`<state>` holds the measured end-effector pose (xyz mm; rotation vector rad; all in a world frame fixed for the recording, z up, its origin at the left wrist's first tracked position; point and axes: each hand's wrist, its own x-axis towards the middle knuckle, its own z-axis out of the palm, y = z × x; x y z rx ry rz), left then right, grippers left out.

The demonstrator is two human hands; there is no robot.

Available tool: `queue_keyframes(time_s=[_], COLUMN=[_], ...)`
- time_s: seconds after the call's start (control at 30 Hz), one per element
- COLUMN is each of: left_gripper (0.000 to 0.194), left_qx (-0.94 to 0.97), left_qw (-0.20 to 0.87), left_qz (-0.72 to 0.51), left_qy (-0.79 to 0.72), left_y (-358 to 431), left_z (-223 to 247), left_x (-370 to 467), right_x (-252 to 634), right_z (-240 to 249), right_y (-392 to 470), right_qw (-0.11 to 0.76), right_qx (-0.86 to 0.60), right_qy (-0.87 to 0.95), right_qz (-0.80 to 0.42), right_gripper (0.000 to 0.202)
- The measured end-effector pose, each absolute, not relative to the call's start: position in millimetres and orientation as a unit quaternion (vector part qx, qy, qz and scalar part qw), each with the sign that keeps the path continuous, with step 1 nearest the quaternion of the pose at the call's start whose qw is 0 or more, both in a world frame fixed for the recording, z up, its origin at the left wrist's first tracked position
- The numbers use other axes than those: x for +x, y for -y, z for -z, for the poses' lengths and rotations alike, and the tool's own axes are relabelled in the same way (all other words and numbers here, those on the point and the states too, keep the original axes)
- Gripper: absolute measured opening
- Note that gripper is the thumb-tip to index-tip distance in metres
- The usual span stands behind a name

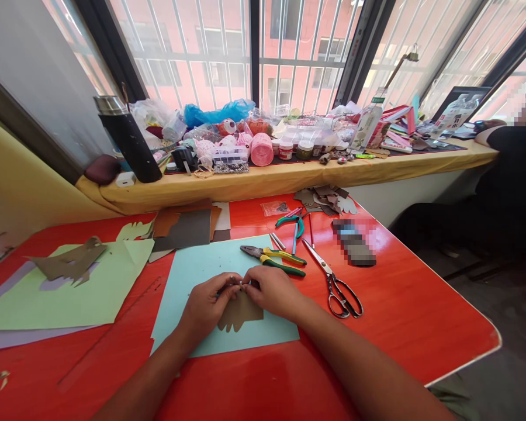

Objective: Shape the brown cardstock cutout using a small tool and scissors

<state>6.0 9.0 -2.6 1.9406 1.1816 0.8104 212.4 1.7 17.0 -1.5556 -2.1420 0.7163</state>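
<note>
A small brown leather-like piece (pixel 251 311) with a scalloped lower edge is held over a light blue sheet (pixel 188 263). My left hand (pixel 213 298) pinches its upper edge between thumb and fingers. From the other side my right hand (pixel 269 289) pinches the same edge, close to the left fingertips. Whatever sits right between the fingertips is too small to make out. Just beyond my hands lie yellow-and-green pliers (pixel 274 257), and two short metal rods (pixel 277 240) rest past them. Scissors (pixel 335 286) with dark handles lie to the right.
Green-handled pliers (pixel 291 220), leather scraps (pixel 326 200) and a blurred dark object (pixel 355 242) lie farther back on the red table (pixel 412 310). Pale green paper (pixel 127 280) bears a brown cutout (pixel 70 261) at left. The cluttered sill holds a black flask (pixel 131 143). Someone in dark clothing (pixel 517 169) is at right.
</note>
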Motion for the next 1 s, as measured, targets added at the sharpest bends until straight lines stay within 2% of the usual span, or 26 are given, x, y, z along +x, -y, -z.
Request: queue_keyframes(time_s=[1.0], left_gripper=[0.022], left_qx=[0.751], left_qw=[0.372], left_qz=[-0.301], left_qy=[-0.455], left_y=[-10.5], left_z=[8.5], left_x=[3.3], right_x=[212.7], right_z=[-20.5], right_y=[-1.1], right_qw=[0.197], right_qx=[-0.552], right_qy=[0.769], right_qz=[-0.254], right_gripper=[0.011])
